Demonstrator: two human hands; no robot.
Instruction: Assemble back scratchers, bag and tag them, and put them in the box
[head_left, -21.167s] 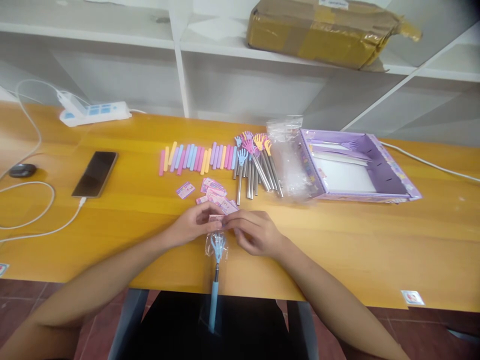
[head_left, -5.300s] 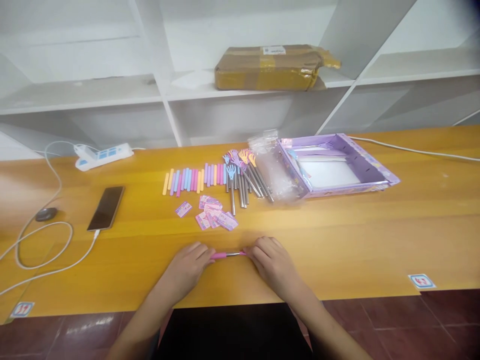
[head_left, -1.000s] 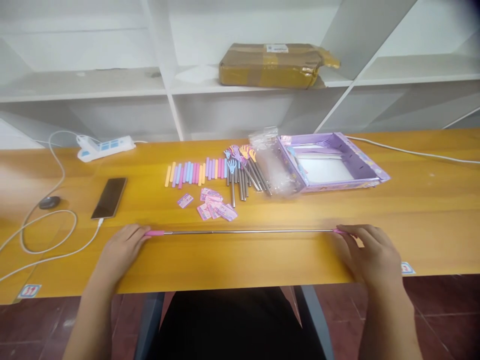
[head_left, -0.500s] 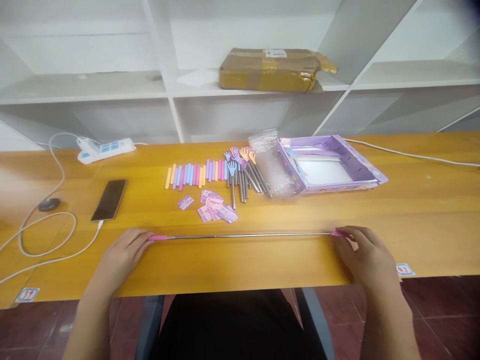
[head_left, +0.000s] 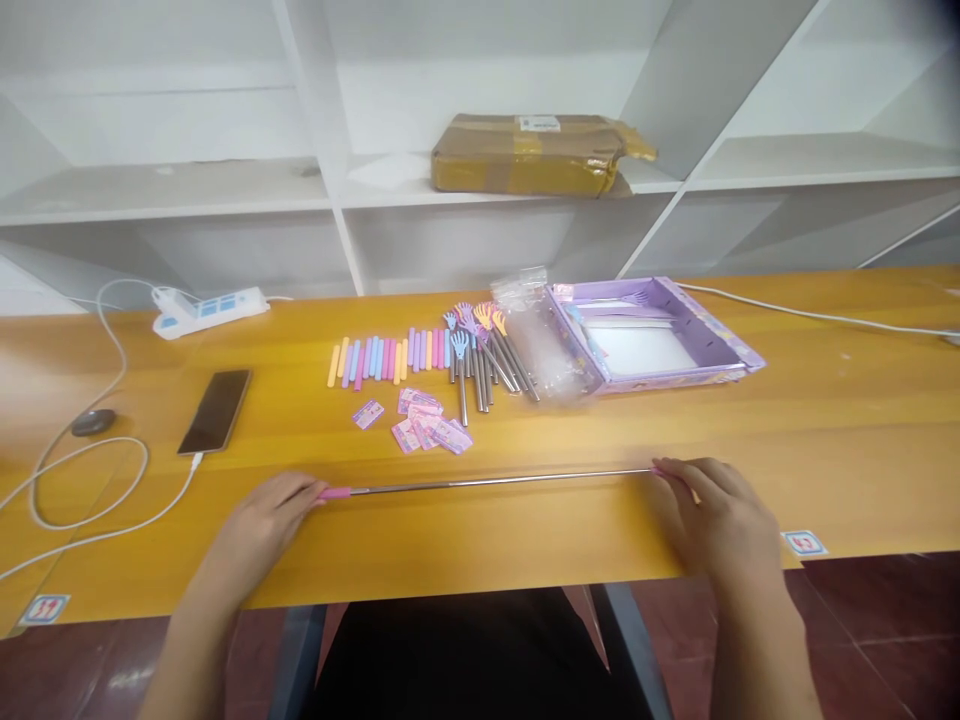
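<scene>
A telescopic back scratcher is stretched out level between my two hands above the front of the table. My left hand is closed on its pink handle at the left end. At the other end, my right hand pinches the pink head, which the fingers mostly cover. Behind the rod lie small pink and purple cards. Further back is a pile of back scratchers with blue, purple and yellow hand-shaped heads. Beside it, coloured handle tubes lie in a row.
A purple box stands at the back right, with clear plastic bags against it. Left are a phone on a white cable, a dark mouse-like object and a power strip. A taped carton sits on the shelf.
My hands have come slightly closer together and the rod between them looks shorter. The left end now sits a little lower. The whole view has shifted slightly.
</scene>
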